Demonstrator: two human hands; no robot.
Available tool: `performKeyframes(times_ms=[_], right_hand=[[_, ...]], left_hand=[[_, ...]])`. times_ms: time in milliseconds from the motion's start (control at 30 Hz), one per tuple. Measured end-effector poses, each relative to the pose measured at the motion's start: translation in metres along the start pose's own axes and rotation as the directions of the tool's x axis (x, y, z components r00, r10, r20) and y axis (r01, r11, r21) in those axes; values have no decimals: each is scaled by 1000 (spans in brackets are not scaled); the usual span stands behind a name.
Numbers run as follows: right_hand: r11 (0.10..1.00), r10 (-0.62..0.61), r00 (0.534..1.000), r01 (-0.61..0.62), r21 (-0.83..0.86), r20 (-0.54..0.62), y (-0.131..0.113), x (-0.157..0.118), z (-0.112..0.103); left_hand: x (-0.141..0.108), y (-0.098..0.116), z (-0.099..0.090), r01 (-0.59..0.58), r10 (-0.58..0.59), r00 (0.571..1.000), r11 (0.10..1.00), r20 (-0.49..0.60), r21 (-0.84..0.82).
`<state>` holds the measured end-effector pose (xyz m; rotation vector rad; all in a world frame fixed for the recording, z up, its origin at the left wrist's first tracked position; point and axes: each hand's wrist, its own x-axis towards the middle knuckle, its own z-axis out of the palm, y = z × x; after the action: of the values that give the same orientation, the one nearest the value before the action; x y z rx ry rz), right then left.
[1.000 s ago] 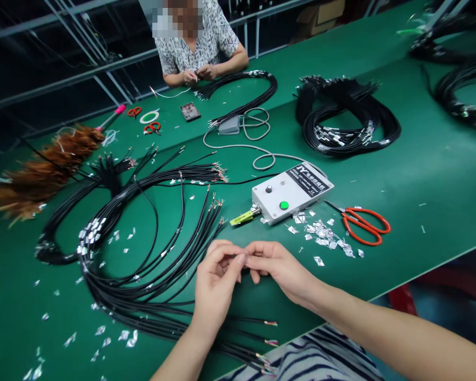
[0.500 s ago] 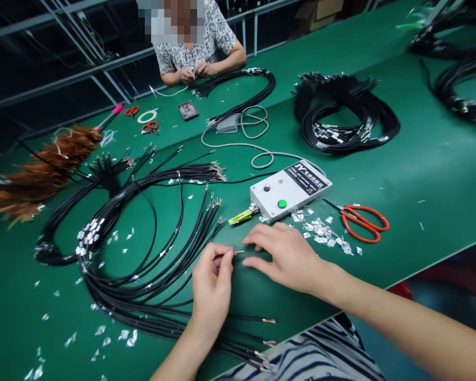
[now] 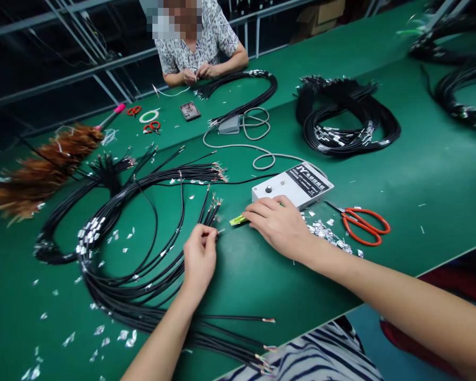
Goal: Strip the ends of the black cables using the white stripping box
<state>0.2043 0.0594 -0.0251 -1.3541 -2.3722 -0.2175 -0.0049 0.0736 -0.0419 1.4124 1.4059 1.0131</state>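
Between its thumb and fingers my left hand pinches the end of a black cable, whose pale tip pokes out to the right. My right hand is closed at the yellow-green clip on the front of a white control box, its fingers covering part of the box. A short gap separates the cable tip from the clip. Left of my left hand, a large looped bundle of black cables with silver foil bands lies on the green table.
Orange-handled scissors and foil scraps lie right of the box. Another cable coil sits behind it. A person works across the table. A brown feather duster is at left.
My left hand has moved up and left with the cable end. My right hand has moved up onto the clip and box front, its fingers closing there.
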Motion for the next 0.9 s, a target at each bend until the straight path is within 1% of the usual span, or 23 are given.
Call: performKeyframes(times_ms=[67, 133, 200, 300, 433, 700, 900], right_hand=[[999, 5, 999, -3, -47, 32, 3, 3, 3], [998, -4, 999, 7, -64, 54, 3, 5, 4], [998, -8, 997, 13, -66, 76, 2, 7, 4], [997, 3, 994, 5, -78, 107, 1, 11, 4], [995, 3, 990, 11, -94, 140, 4, 17, 6], [992, -12, 974, 39, -117, 228, 9, 24, 1], [994, 0, 973, 25, -106, 232, 9, 24, 1]], left_hand=[[14, -3, -4, -3, 3, 999, 1000, -41, -17], [19, -2, -5, -6, 5, 999, 999, -46, -42], [15, 1, -1, -5, 4, 1000, 998, -23, -63], [2, 7, 8, 0, 0, 1000, 997, 3, -72], [-7, 11, 15, -7, 7, 1000, 999, 1, -37], [-2, 9, 23, -54, 55, 998, 994, -10, 91], [2, 5, 28, -89, 90, 996, 986, 0, 140]])
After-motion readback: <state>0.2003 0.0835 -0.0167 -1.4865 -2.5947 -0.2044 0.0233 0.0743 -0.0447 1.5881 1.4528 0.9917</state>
